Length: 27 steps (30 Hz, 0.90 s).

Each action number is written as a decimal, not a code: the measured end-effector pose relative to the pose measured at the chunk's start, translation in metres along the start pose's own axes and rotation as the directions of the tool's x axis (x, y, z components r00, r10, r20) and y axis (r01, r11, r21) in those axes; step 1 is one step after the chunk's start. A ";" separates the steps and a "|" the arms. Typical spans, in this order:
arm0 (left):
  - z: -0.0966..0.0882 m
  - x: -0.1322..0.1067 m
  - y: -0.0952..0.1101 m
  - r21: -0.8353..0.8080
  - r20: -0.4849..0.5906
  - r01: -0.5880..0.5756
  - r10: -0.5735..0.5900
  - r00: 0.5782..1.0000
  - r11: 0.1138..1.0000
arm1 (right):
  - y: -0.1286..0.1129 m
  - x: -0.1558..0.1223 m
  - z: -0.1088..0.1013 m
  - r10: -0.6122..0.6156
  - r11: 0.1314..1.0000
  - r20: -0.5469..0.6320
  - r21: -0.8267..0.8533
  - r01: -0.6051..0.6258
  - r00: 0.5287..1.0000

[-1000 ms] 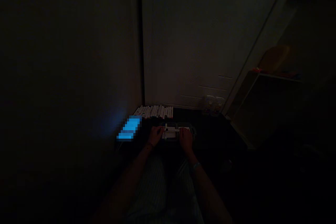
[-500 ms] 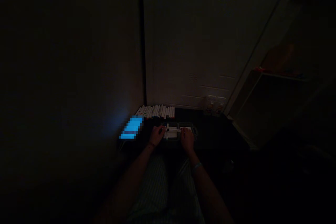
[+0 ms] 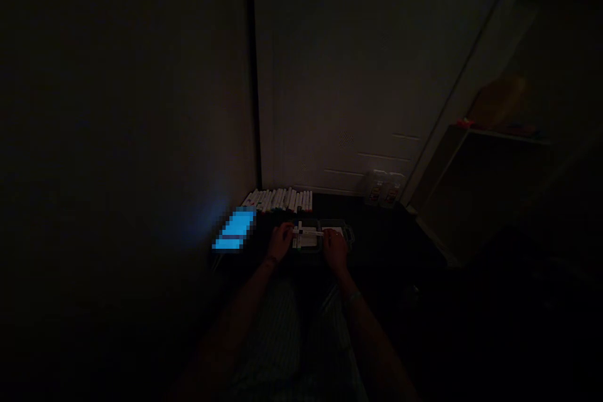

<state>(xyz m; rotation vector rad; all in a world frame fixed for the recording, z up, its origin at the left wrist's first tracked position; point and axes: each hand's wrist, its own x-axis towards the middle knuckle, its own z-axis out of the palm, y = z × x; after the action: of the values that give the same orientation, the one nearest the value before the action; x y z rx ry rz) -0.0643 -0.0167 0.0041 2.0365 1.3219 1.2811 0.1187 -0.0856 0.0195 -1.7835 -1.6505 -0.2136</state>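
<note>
The room is very dark. My left hand point(image 3: 281, 241) and my right hand point(image 3: 335, 248) both hold a white marker point(image 3: 308, 233) level between them, one hand at each end, fingers closed on it. The marker hangs just over an open dark case point(image 3: 343, 230) with pale contents that lies on a dark floor. Beyond the case a row of several white markers point(image 3: 281, 200) lies side by side near the wall.
A glowing blue screen point(image 3: 234, 230) lies to the left of my left hand. Two small clear containers point(image 3: 384, 189) stand by the wall at the back right. A low cabinet point(image 3: 471, 188) is at the right. My legs in striped trousers point(image 3: 287, 333) fill the foreground.
Both hands have stayed on the marker over the case, with only a slight shift of the view.
</note>
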 end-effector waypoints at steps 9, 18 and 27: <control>0.000 0.002 -0.001 -0.053 -0.031 0.030 -0.031 0.999 0.998 | 0.001 0.001 -0.001 0.001 1.000 0.008 0.012 -0.001 1.000; -0.001 0.002 -0.003 -0.036 -0.029 0.029 -0.030 0.999 0.999 | 0.001 0.001 0.001 0.018 1.000 0.009 0.018 -0.018 1.000; -0.003 0.002 -0.001 0.012 -0.016 0.058 -0.057 0.998 0.998 | 0.002 0.001 0.002 0.011 1.000 -0.001 0.000 -0.011 1.000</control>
<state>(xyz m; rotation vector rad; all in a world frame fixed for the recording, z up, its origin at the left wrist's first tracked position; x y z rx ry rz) -0.0674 -0.0145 0.0057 1.9855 1.3883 1.2693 0.1196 -0.0837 0.0177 -1.7918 -1.6390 -0.2098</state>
